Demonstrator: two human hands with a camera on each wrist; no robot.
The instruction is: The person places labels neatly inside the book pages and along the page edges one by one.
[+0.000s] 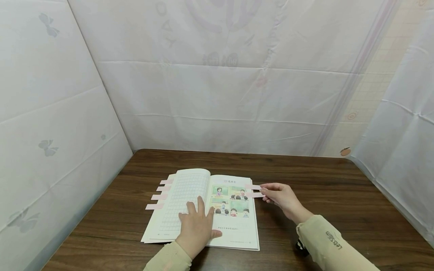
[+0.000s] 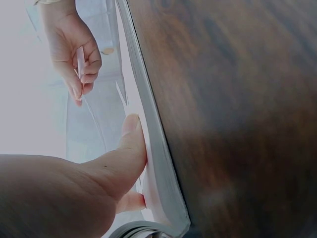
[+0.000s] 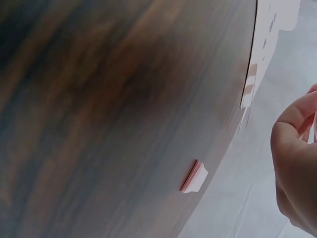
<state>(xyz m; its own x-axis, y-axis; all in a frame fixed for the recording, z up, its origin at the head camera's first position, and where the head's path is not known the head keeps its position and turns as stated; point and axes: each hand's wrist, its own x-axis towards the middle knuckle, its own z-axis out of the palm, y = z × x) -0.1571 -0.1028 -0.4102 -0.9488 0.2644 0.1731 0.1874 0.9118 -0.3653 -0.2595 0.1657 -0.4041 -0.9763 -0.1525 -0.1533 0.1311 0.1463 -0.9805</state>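
An open book (image 1: 234, 233) lies on the table, with a squared-grid page (image 1: 190, 184) at left and a picture page at right. My left hand (image 1: 196, 227) rests on the book near the fold, fingers spread; its thumb (image 2: 130, 126) lies along the page near the lower edge. Beyond the right edge, my right hand (image 1: 281, 197) pinches a pale pink sticky tab (image 2: 80, 62) between thumb and fingers. Two pink tabs show at the right page's edge, the lower tab (image 1: 256, 195) reaching the fingertips. Which tab is pinched is hard to tell in the head view.
Several pink tabs (image 1: 154, 206) stick out from the book's left edge. A small pink-edged pad (image 3: 194, 177) lies on the dark wooden table (image 1: 315, 173), seen in the right wrist view. White printed cloth (image 1: 217, 94) hangs behind the table and at both sides.
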